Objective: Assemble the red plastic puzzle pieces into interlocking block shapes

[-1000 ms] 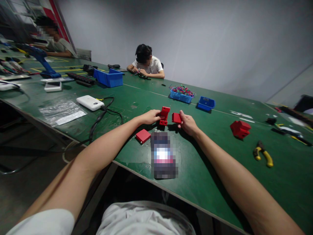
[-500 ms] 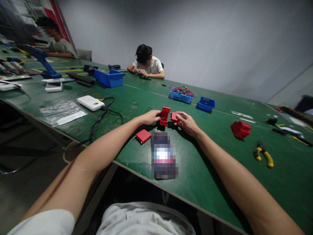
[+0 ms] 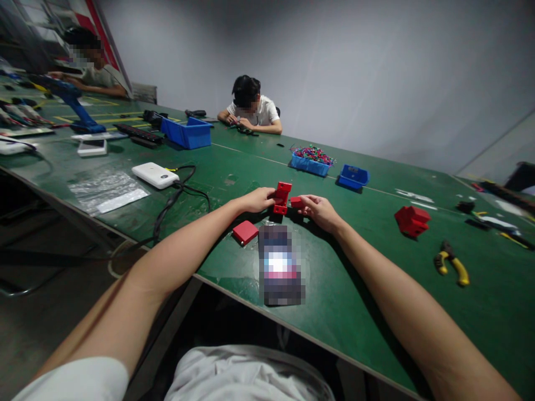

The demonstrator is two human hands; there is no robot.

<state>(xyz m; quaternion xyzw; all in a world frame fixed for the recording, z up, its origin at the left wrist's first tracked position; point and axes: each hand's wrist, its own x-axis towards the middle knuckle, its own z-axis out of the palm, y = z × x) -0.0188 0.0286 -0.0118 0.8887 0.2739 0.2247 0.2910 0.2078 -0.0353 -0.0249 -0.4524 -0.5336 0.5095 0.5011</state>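
My left hand (image 3: 259, 200) is closed on a red bracket-like part (image 3: 283, 196) with holes in its end tabs, held upright above the green table. Just to the right, my right hand (image 3: 317, 210) pinches a small red block (image 3: 297, 202) between thumb and fingers. A narrow gap separates the block from the bracket-like part. Below my left hand lies a flat red square piece (image 3: 245, 232) on the table. A phone (image 3: 282, 266) with a blurred screen rests in front of me, under both hands.
To the right are a red angular part (image 3: 412, 221) and yellow-handled pliers (image 3: 451, 262). Beyond my hands stand a blue bin of coloured wires (image 3: 311, 161) and another blue bin (image 3: 353, 177). A white power bank (image 3: 155, 175) with a black cable lies left. A person (image 3: 253, 108) sits across.
My right hand has turned the small red block, so a narrower face of it shows now. The left hand and the bracket-like part have stayed almost still.
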